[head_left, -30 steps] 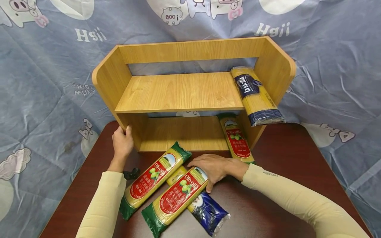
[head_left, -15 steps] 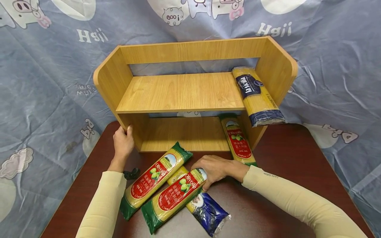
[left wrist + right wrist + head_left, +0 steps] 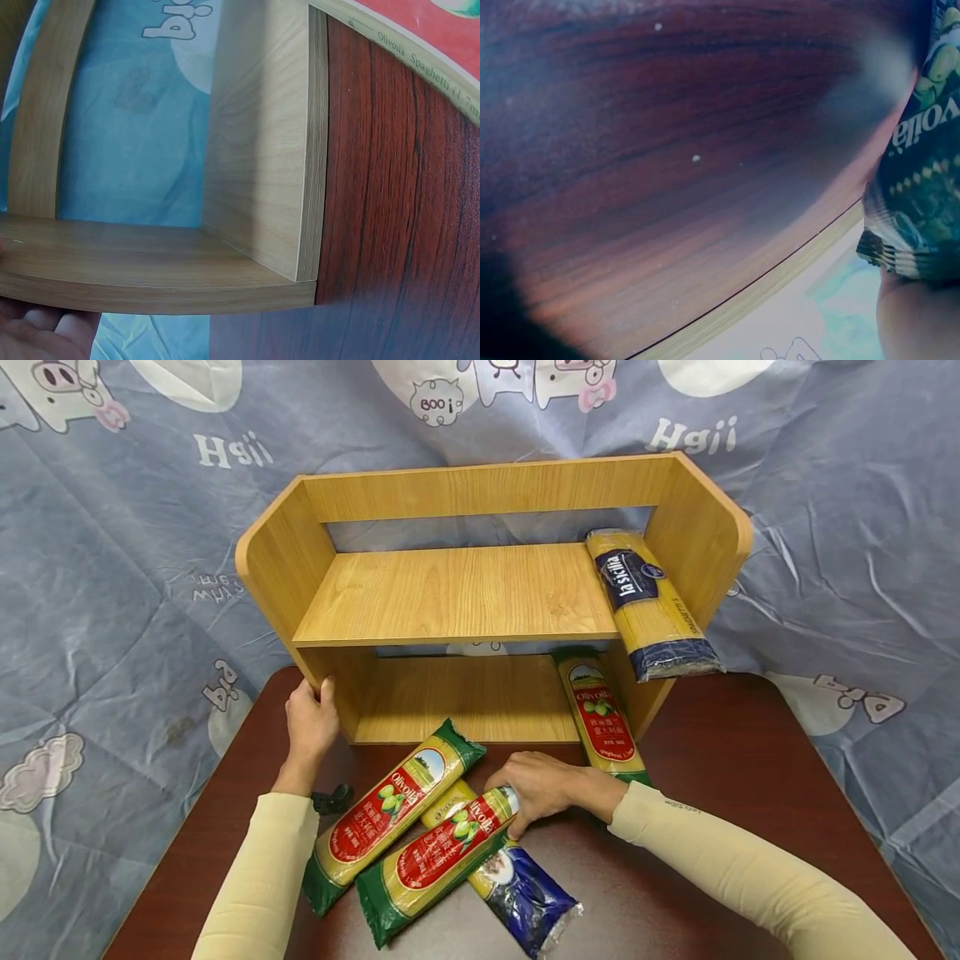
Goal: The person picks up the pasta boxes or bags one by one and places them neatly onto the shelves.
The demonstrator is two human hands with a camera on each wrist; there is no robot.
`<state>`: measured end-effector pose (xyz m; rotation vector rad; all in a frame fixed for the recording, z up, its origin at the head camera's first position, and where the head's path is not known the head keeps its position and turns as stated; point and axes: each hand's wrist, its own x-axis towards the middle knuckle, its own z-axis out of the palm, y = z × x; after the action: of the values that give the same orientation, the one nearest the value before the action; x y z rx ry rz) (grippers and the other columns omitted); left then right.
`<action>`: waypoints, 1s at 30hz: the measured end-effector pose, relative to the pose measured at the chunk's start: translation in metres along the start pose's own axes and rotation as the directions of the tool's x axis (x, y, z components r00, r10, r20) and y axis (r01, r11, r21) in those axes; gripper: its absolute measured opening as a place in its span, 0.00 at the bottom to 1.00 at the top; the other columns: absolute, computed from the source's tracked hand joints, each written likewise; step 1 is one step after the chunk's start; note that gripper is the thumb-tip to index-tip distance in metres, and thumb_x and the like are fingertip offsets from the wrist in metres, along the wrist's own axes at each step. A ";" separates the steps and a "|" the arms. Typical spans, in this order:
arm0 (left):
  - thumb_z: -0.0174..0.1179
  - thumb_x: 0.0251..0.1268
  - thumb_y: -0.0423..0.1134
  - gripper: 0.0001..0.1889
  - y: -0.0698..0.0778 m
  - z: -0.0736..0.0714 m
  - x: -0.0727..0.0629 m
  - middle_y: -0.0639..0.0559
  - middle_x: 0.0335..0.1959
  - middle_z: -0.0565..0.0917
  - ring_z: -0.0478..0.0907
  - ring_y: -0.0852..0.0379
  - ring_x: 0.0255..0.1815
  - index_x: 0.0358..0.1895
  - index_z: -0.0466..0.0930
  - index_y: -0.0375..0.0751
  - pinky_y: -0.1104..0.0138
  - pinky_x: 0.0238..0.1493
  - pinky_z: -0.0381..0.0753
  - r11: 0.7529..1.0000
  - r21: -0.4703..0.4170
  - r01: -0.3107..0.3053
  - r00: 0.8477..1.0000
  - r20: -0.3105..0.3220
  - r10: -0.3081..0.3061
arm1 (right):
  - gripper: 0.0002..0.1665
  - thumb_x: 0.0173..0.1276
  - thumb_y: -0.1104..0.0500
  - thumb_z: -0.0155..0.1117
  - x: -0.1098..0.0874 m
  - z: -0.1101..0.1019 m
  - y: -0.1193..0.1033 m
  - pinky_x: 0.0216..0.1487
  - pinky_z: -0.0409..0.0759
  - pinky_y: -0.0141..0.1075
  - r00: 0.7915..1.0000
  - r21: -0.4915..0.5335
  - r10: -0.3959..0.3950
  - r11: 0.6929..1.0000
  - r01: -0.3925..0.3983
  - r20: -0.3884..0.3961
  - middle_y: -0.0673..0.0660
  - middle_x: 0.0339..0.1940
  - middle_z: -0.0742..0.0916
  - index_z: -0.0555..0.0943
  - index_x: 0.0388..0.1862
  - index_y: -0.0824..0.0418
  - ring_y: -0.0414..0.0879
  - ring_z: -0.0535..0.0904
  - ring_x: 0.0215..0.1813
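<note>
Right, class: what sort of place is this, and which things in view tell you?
Probably a makeshift tabletop set-up, perhaps indoors: a two-tier wooden shelf stands on a dark reddish table, with a cartoon-printed cloth as the backdrop.

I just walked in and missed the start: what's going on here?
A person's right hand grips one end of an Olivoila pack over a blue-ended pack, while the left hand holds the side of a wooden shelf. A second Olivoila pack lies nearby. A third pack is on the lower level, a la sicilia pack on the upper level.
</note>
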<state>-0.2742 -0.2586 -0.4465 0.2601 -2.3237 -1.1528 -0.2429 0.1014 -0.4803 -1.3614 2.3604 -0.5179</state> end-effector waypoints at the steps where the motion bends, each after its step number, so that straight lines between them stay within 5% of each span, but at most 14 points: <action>1: 0.51 0.80 0.43 0.18 0.001 0.000 0.000 0.30 0.38 0.86 0.83 0.38 0.44 0.39 0.80 0.28 0.50 0.43 0.75 1.000 0.002 -0.002 1.000 0.000 0.002 | 0.29 0.41 0.45 0.88 -0.001 0.000 -0.001 0.30 0.74 0.31 1.000 -0.007 -0.003 1.000 0.003 -0.009 0.31 0.29 0.82 0.87 0.45 0.44 0.32 0.76 0.30; 23: 0.51 0.80 0.43 0.18 -0.002 0.001 0.000 0.29 0.38 0.86 0.83 0.35 0.46 0.37 0.78 0.29 0.46 0.47 0.76 1.000 0.017 -0.014 1.000 0.005 0.014 | 0.24 0.44 0.45 0.86 -0.026 0.003 -0.017 0.24 0.69 0.30 0.986 -0.135 -0.074 0.989 0.054 -0.147 0.33 0.26 0.82 0.85 0.38 0.47 0.30 0.73 0.23; 30: 0.51 0.80 0.43 0.18 0.001 0.000 -0.001 0.30 0.37 0.86 0.83 0.37 0.45 0.37 0.77 0.29 0.48 0.45 0.75 1.000 0.017 -0.014 1.000 0.001 0.014 | 0.26 0.46 0.45 0.86 -0.041 -0.003 -0.026 0.27 0.72 0.30 0.980 -0.135 -0.050 0.991 0.024 -0.191 0.37 0.30 0.85 0.87 0.43 0.51 0.31 0.74 0.25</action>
<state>-0.2735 -0.2578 -0.4458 0.2495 -2.3333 -1.1274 -0.2061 0.1256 -0.4605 -1.4761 2.5709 -0.5352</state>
